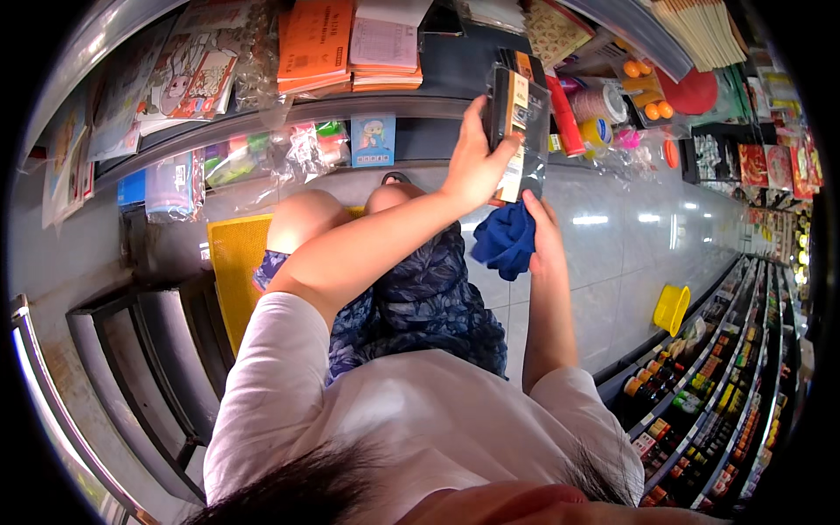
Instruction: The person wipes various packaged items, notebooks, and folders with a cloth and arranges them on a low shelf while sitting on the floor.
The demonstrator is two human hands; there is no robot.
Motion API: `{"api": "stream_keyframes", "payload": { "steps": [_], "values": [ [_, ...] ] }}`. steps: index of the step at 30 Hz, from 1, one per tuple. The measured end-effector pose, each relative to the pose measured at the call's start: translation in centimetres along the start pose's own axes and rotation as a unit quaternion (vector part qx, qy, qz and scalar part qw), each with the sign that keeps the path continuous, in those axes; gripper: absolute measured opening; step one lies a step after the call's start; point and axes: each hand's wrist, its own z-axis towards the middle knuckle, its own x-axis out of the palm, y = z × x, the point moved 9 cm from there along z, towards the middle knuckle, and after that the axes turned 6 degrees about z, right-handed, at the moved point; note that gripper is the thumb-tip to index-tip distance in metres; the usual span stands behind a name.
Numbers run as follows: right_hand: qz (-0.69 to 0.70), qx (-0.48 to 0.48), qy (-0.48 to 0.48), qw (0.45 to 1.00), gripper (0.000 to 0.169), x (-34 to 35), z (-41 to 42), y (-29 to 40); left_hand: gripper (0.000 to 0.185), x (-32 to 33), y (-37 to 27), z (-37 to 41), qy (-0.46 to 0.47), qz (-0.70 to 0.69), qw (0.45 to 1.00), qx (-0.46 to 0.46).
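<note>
My left hand (477,164) grips a stack of dark, plastic-wrapped packages, probably notebooks (537,111), that carry a printed cream band. They are held up in front of the shelf edge. Just below, my right hand (546,230) holds a crumpled dark blue cloth (505,237) against the lower end of the stack. The thumb of that hand lies at the packages' bottom corner. Part of the cloth is hidden behind my fingers.
Ahead, a dark shelf (459,65) bears orange booklets (314,42), picture books (190,75) and a red tube (566,125). A blue picture card (373,141) stands on the lower shelf. Around me are a yellow mat-like panel (239,275), a yellow basket (671,310) and shelves of bottles and jars (695,394).
</note>
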Motion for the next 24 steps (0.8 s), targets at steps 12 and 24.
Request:
{"api": "stream_keyframes", "payload": {
  "steps": [12,24],
  "values": [
    [-0.133,-0.140,0.047,0.980,0.041,3.9,3.3,9.8,0.069,-6.0,-3.9,3.8,-0.058,-0.149,0.987,-0.002],
    [-0.759,-0.380,-0.048,0.526,0.042,18.9,21.7,8.0,0.047,-20.3,-7.3,1.8,-0.233,-0.136,0.963,0.024]
  ]
}}
